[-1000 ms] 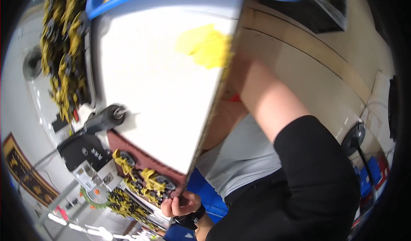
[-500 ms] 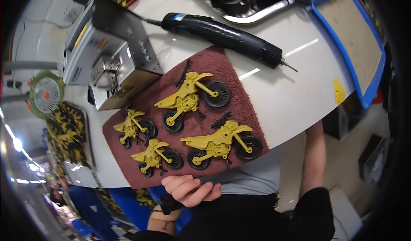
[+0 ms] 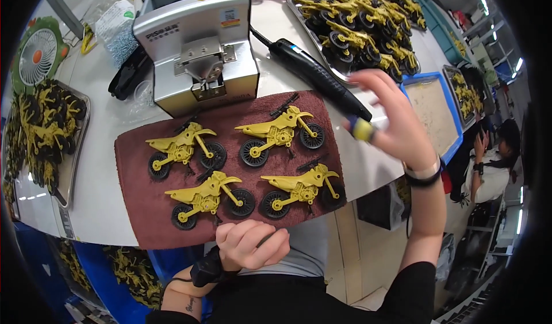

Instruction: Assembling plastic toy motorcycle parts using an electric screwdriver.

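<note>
Four toy motorcycles, yellow with black wheels, lie on a brown-red towel: an upper-left motorcycle, an upper-right motorcycle, a lower-left motorcycle and a lower-right motorcycle. My left hand is curled closed at the towel's near edge, below them; its contents are hidden. Over the table's right side my right hand is raised with fingers apart, a yellow and dark band around its thumb. Beneath its fingers, the black electric screwdriver lies on the table, its tip hidden.
Behind the towel stands a silver screw-feeder machine. Metal trays of toy motorcycles sit at the back and left. A blue-rimmed tray is at the right. A green fan stands far left; another person sits far right.
My right hand has come up into view over the table, where only its forearm showed. My left hand stays curled at the towel edge. The whole view has turned and shifted.
</note>
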Action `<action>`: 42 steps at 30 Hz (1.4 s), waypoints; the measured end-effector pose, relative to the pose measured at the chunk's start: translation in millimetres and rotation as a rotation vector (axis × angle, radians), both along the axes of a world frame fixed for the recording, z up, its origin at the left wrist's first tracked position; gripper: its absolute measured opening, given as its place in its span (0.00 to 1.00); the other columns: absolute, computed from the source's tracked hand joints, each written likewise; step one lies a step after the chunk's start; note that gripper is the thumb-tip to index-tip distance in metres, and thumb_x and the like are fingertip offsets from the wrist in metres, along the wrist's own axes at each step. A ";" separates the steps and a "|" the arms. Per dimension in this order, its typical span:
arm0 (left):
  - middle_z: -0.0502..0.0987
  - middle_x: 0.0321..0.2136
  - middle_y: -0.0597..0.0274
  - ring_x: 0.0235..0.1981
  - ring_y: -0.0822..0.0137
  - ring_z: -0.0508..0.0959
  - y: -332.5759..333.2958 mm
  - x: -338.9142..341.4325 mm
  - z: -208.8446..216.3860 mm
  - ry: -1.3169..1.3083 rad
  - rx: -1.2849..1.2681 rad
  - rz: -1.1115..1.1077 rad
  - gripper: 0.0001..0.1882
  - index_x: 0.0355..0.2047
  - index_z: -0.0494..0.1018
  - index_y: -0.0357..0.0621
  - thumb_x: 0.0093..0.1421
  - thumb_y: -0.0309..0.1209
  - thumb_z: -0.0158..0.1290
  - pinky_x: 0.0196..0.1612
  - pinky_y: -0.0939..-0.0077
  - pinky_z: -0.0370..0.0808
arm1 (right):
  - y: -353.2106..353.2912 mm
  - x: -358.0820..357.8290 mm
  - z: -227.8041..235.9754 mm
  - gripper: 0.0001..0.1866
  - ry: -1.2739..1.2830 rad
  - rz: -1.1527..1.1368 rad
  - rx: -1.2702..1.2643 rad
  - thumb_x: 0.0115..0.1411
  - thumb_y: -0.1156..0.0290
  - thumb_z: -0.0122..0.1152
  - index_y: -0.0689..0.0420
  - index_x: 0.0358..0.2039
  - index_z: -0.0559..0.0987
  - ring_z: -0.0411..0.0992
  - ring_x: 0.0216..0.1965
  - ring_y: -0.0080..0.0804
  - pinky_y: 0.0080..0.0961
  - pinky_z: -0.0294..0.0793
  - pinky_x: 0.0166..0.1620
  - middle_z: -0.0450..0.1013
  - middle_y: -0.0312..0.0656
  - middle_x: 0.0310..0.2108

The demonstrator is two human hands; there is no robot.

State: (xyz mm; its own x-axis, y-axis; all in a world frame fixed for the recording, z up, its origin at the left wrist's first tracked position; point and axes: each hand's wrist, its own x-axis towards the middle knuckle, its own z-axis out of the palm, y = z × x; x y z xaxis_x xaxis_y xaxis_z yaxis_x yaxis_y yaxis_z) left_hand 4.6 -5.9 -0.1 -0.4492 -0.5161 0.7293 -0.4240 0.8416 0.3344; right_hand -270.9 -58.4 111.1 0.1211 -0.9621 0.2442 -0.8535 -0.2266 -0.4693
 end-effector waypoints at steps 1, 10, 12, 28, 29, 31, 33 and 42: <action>0.68 0.26 0.78 0.29 0.76 0.69 0.7 -1.8 -1.1 -0.006 0.005 -0.005 0.08 0.24 0.74 0.59 0.39 0.35 0.57 0.34 0.80 0.59 | -17.9 -2.3 -1.7 0.25 0.110 -0.009 0.046 0.45 0.70 0.62 0.63 0.45 0.68 0.66 0.43 0.43 0.31 0.66 0.45 0.66 0.47 0.40; 0.69 0.25 0.74 0.28 0.73 0.70 -5.2 5.2 14.4 0.113 0.161 -0.228 0.08 0.24 0.73 0.52 0.39 0.30 0.57 0.30 0.79 0.63 | -82.9 2.6 -38.6 0.19 0.567 -0.032 0.116 0.46 0.65 0.61 0.63 0.32 0.68 0.66 0.42 0.47 0.37 0.68 0.44 0.68 0.50 0.33; 0.69 0.22 0.73 0.25 0.71 0.70 -8.4 18.1 45.8 0.240 0.239 -0.273 0.08 0.22 0.74 0.50 0.37 0.29 0.59 0.25 0.78 0.63 | -86.8 11.4 -24.8 0.25 0.582 -0.034 0.276 0.46 0.65 0.60 0.65 0.43 0.67 0.66 0.42 0.50 0.37 0.66 0.46 0.69 0.53 0.35; 0.71 0.26 0.60 0.28 0.60 0.71 -105.2 23.7 120.1 -0.306 0.103 -0.322 0.12 0.28 0.71 0.43 0.42 0.31 0.58 0.32 0.70 0.66 | -2.8 4.6 35.3 0.26 -0.630 -0.035 -0.359 0.57 0.62 0.56 0.66 0.49 0.64 0.70 0.39 0.28 0.21 0.68 0.44 0.70 0.48 0.41; 0.71 0.27 0.60 0.29 0.60 0.71 -110.6 16.1 114.0 -0.358 0.103 -0.323 0.12 0.29 0.71 0.42 0.43 0.31 0.57 0.33 0.69 0.66 | -1.9 7.5 32.8 0.27 -0.715 -0.050 -0.410 0.56 0.60 0.57 0.65 0.49 0.63 0.70 0.38 0.30 0.23 0.69 0.43 0.70 0.50 0.41; 0.70 0.28 0.59 0.31 0.59 0.71 -125.3 -2.4 97.5 -0.405 0.121 -0.336 0.13 0.31 0.70 0.42 0.45 0.32 0.56 0.34 0.69 0.66 | -4.2 10.9 23.7 0.27 -0.707 -0.045 -0.472 0.56 0.60 0.57 0.65 0.49 0.63 0.70 0.38 0.30 0.23 0.69 0.43 0.70 0.50 0.41; 0.71 0.28 0.58 0.31 0.58 0.71 -136.7 -16.7 80.8 -0.413 0.166 -0.337 0.15 0.33 0.69 0.41 0.46 0.33 0.55 0.35 0.68 0.67 | -5.5 5.0 7.6 0.27 -0.669 -0.024 -0.495 0.56 0.60 0.57 0.64 0.49 0.63 0.70 0.39 0.30 0.25 0.70 0.43 0.70 0.50 0.42; 0.73 0.29 0.56 0.33 0.57 0.72 -140.9 -20.5 65.6 -0.485 0.262 -0.318 0.16 0.35 0.72 0.41 0.48 0.36 0.56 0.38 0.68 0.70 | -13.9 25.7 6.8 0.28 -1.080 0.070 -0.376 0.47 0.65 0.59 0.65 0.47 0.64 0.70 0.32 0.32 0.26 0.70 0.36 0.67 0.45 0.35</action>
